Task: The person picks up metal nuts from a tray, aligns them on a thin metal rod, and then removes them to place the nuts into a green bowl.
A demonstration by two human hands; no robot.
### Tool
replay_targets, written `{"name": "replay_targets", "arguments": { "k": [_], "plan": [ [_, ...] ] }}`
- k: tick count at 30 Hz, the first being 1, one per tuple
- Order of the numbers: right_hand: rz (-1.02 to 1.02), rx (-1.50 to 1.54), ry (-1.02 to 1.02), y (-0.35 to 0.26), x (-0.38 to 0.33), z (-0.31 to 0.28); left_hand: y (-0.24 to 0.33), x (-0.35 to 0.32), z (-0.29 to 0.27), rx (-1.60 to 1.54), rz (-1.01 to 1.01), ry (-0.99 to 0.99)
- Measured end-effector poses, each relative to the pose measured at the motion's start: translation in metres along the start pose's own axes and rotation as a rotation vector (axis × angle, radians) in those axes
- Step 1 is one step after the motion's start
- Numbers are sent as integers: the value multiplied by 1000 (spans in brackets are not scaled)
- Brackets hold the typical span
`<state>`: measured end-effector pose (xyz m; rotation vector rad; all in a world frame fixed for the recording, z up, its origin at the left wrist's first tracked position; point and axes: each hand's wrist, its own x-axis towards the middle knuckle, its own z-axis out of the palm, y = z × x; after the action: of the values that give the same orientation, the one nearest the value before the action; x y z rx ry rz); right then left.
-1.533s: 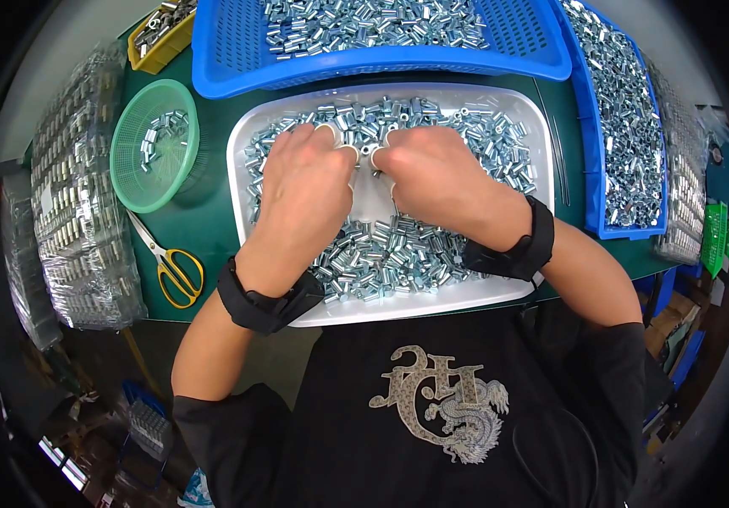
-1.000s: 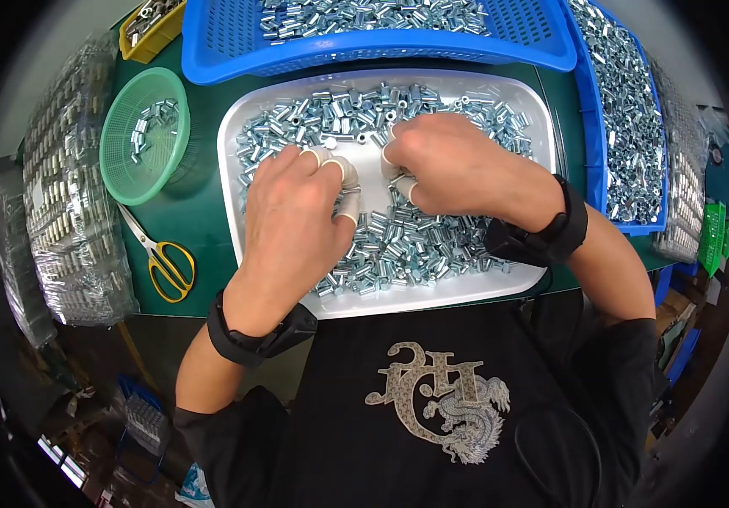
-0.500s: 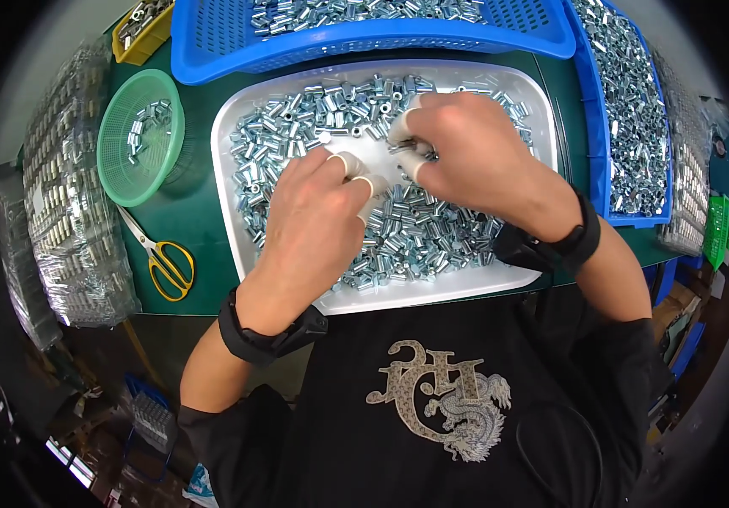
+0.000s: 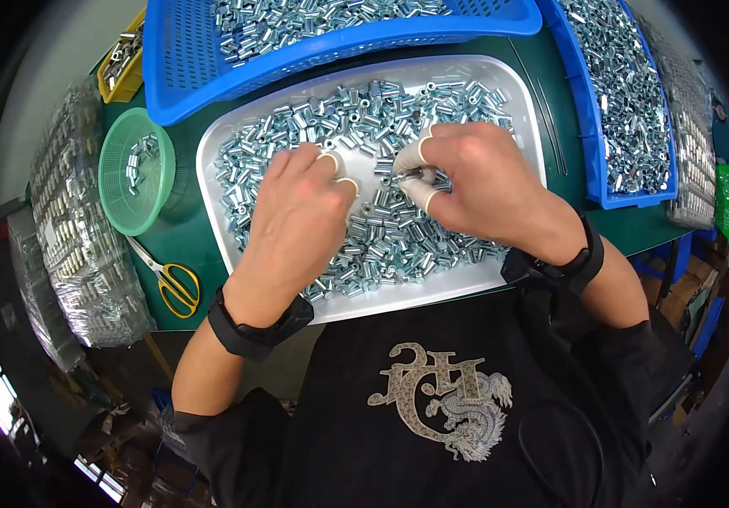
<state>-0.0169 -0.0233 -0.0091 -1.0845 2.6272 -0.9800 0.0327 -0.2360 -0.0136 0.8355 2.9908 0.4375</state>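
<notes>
A white tray (image 4: 528, 110) lies in front of me, spread with many small silver metal sleeves (image 4: 415, 245), which look like long hex nuts. My right hand (image 4: 476, 173) is over its right half. Thumb and forefinger, in pale finger cots, pinch a metal sleeve low among the loose ones. Over the left half is my left hand (image 4: 298, 203), its cot-covered fingers curled in beside a bare white patch of tray. The back of that hand hides whatever its fingertips hold.
Behind the tray stands a blue perforated basket (image 4: 180, 59) of similar sleeves; a blue bin (image 4: 591, 140) of them is at right. A green mesh basket (image 4: 161, 190) holds a few. Scissors (image 4: 176, 288) with yellow handles lie at left, near plastic-wrapped stacks (image 4: 85, 245).
The whole view has shifted slightly. My right hand has come nearer to me within the tray, still pinching. My left hand stays over the left half, a little farther from the right.
</notes>
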Motion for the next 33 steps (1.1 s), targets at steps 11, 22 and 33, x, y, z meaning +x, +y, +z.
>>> {"name": "replay_targets", "arguments": {
  "k": [11, 22, 33],
  "plan": [
    [161, 329, -43, -10, -6, -4, -10, -7, -6, -148, -29, 64],
    [100, 904, 82, -36, -23, -5, 39, -35, -6, -1186, -280, 452],
    [99, 823, 54, -33, -32, -6, 40, -37, 0, -1139, -242, 383]
  ]
}}
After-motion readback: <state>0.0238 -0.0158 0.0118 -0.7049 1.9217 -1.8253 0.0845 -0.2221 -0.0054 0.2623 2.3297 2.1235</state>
